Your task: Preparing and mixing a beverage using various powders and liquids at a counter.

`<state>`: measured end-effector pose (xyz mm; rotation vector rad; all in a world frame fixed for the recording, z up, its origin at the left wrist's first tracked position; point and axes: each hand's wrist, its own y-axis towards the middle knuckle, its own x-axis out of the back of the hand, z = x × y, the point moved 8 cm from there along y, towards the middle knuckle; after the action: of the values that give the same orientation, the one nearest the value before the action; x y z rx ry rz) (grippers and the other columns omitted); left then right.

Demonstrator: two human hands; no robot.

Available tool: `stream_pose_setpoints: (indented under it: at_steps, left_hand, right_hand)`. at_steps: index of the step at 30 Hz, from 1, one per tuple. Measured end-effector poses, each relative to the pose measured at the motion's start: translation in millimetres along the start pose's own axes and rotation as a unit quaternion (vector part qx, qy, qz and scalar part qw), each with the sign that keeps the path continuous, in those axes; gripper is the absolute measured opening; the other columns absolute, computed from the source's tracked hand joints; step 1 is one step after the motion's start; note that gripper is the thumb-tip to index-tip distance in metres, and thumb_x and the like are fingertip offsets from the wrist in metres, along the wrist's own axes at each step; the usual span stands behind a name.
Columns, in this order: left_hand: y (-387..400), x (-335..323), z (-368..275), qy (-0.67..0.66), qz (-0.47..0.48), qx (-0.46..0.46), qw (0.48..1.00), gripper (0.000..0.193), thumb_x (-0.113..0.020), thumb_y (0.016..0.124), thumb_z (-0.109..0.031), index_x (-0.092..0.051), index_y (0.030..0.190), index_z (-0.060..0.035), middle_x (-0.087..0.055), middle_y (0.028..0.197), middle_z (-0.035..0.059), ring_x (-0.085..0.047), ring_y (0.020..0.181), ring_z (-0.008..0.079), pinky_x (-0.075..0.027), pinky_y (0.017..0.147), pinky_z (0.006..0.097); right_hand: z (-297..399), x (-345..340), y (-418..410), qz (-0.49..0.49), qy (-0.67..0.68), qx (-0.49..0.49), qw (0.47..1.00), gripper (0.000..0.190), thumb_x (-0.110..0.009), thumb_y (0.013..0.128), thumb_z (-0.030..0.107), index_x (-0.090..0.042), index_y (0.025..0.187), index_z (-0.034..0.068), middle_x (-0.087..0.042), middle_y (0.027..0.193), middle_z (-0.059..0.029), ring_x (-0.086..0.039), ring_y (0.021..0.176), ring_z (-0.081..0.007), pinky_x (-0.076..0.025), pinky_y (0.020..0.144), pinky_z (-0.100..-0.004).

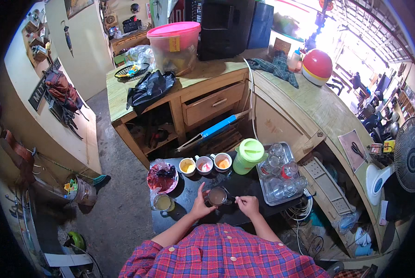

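A clear glass mug (217,196) of brown drink stands on the dark tabletop (207,186) before me. My left hand (201,205) curls around its left side, thumb raised. My right hand (248,205) is beside the mug's right side, its fingers pinched on a thin dark handle; whether it belongs to a spoon is too small to tell. Beyond the mug, three white cups (204,165) stand in a row, with yellow, pink and orange contents. Left of my left hand are a glass mug of yellowish drink (163,203) and a pink bowl (162,178) holding plastic packaging.
A green lidded pitcher (249,156) stands beside a metal tray (280,199) of several upturned or lying glasses. Behind is a wooden counter (207,85) with a partly open drawer (216,106) and a pink-lidded tub (174,47). A white cable (251,93) hangs nearby; a fan (407,154) stands at right.
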<state>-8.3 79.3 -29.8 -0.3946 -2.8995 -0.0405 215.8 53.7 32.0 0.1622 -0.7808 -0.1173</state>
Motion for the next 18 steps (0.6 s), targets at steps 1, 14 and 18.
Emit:
stream_pose_setpoints:
  at_steps: [1,14,18]
  left_hand:
    - [1.7,-0.4,-1.6,-0.013,0.007,-0.01,1.0,0.121,-0.086,0.06,-0.015,-0.002,0.148,-0.013,-0.053,0.124,0.0237,-0.056,0.115,0.0348,-0.045,0.099,0.0447]
    - [3.0,3.5,-2.9,-0.001,0.016,-0.018,1.0,0.123,-0.087,0.06,-0.012,-0.002,0.148,-0.0133,-0.054,0.123,0.0196,-0.058,0.112,0.0301,-0.049,0.095,0.0425]
    - [2.3,4.8,-9.6,0.004,0.024,-0.002,1.0,0.123,-0.087,0.06,-0.011,-0.002,0.148,-0.0132,-0.054,0.123,0.0197,-0.058,0.112,0.0301,-0.049,0.095,0.0427]
  right_hand:
    - [-0.2,-3.2,9.8,-0.001,0.0,-0.001,1.0,0.023,-0.067,0.083,0.028,-0.073,0.071,0.009,-0.059,0.054,-0.011,-0.058,0.046,-0.0222,-0.042,0.046,-0.0338]
    - [5.2,-16.8,66.5,0.163,-0.001,0.031,0.986,0.025,-0.068,0.079,0.033,-0.074,0.069,0.011,-0.065,0.061,-0.0105,-0.064,0.058,-0.0275,-0.049,0.058,-0.0368]
    - [7.1,-18.7,84.4,0.22,-0.038,0.043,0.974,0.029,-0.068,0.077,0.038,-0.074,0.071,0.011,-0.067,0.066,-0.0112,-0.065,0.063,-0.0299,-0.052,0.064,-0.039]
